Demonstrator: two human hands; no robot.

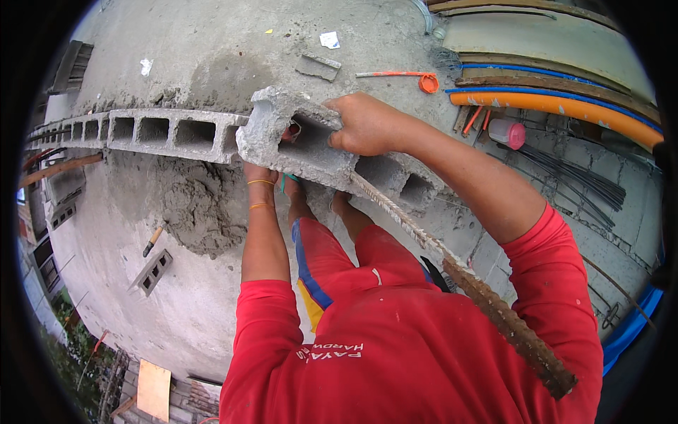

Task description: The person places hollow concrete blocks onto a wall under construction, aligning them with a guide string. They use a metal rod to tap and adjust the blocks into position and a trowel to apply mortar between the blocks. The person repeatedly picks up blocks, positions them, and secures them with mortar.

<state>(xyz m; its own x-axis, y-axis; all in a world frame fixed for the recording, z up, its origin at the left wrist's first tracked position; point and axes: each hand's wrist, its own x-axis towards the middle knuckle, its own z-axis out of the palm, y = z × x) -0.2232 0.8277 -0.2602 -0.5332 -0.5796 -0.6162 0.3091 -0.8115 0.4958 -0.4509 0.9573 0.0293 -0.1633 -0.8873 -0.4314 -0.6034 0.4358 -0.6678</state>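
Observation:
A rough, partly broken hollow concrete block [318, 164] is held over a row of laid blocks. My right hand [364, 126] is closed round its right end, the thumb at the edge of the hollow. My left hand [260, 172] reaches up against the block's near left side; most of its fingers are hidden by the block. Something small and reddish shows inside the hollow, too little to name. Left of the held block, the laid hollow blocks [164, 147] run in a line. A rusty steel rebar [452, 265] slants up close beside the held block toward the camera.
Wet mortar [201, 212] is heaped on the ground near the row, with a wooden-handled tool [152, 242] and a block piece [151, 273] beyond. An orange pipe [558, 106], a lidded pail [507, 132] and thin steel bars [575, 180] lie at the right.

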